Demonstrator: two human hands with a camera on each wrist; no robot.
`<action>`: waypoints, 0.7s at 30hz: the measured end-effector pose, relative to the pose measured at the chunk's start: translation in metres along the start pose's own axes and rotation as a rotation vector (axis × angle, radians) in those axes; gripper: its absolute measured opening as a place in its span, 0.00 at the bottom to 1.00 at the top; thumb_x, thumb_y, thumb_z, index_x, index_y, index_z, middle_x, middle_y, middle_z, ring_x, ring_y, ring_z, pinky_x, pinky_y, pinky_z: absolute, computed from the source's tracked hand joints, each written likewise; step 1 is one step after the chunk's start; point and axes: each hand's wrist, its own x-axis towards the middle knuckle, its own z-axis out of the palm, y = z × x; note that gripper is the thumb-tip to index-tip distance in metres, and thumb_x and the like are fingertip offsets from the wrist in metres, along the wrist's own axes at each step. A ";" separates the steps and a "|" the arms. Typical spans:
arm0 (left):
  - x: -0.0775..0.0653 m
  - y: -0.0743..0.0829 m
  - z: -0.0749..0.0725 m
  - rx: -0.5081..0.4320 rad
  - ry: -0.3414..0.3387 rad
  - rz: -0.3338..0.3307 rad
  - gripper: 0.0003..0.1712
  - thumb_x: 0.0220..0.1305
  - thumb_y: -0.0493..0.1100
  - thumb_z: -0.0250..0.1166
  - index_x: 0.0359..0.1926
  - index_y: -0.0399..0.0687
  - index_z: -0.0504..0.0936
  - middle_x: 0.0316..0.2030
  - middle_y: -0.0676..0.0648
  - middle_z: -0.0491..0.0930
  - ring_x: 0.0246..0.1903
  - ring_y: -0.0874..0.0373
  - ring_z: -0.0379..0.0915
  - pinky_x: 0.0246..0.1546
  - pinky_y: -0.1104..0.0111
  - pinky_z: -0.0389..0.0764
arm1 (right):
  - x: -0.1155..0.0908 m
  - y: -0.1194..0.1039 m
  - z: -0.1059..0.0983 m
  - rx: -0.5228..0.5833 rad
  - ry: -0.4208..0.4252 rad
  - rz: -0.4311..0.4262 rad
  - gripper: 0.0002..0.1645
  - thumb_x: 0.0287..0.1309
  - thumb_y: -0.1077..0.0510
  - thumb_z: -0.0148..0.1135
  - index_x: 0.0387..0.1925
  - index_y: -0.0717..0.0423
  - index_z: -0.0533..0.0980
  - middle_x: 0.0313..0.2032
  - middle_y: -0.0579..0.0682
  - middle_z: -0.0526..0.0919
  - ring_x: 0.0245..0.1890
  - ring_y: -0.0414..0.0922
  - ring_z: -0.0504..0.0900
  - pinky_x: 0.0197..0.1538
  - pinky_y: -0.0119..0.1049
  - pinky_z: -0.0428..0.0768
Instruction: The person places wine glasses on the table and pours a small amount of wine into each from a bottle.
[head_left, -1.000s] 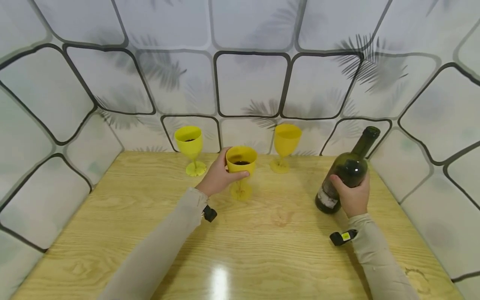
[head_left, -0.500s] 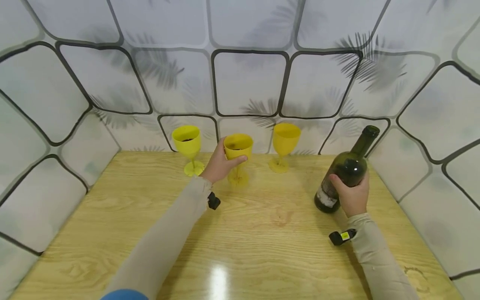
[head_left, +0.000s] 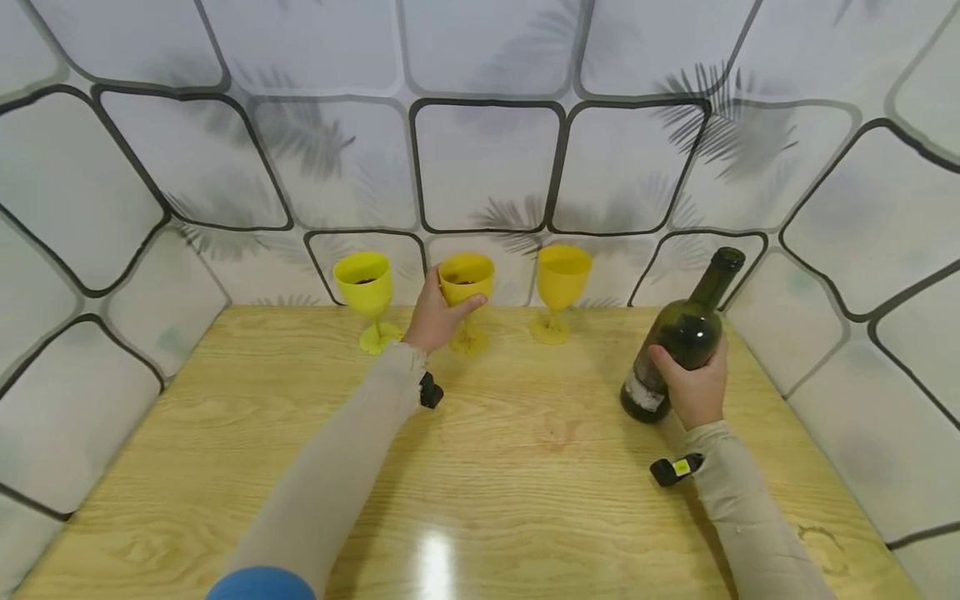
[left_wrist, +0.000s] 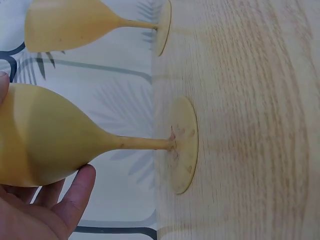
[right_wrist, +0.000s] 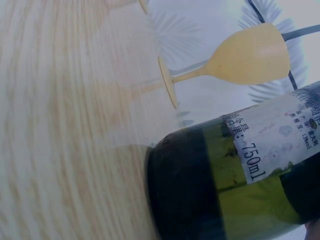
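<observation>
While holding the middle cup (left_wrist: 45, 135) round its bowl with the left hand (head_left: 437, 318), also grips the green bottle (head_left: 688, 327) with the right hand (head_left: 695, 390). Has the middle cup upright at the back of the table (head_left: 525, 467), with the wall (head_left: 487, 167) close behind. Has a bright yellow cup (head_left: 367, 296) with dark stuff (head_left: 366, 281) inside on the left, and a darker yellow cup (head_left: 562, 279) in the way between middle cup and green bottle.
</observation>
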 end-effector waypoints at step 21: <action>-0.012 0.003 0.014 -0.090 0.067 0.008 0.56 0.65 0.50 0.74 0.81 0.55 0.46 0.71 0.43 0.62 0.67 0.48 0.66 0.68 0.51 0.70 | 0.001 -0.001 0.000 0.013 -0.018 -0.019 0.54 0.50 0.65 0.76 0.77 0.50 0.62 0.57 0.37 0.73 0.59 0.36 0.71 0.63 0.31 0.67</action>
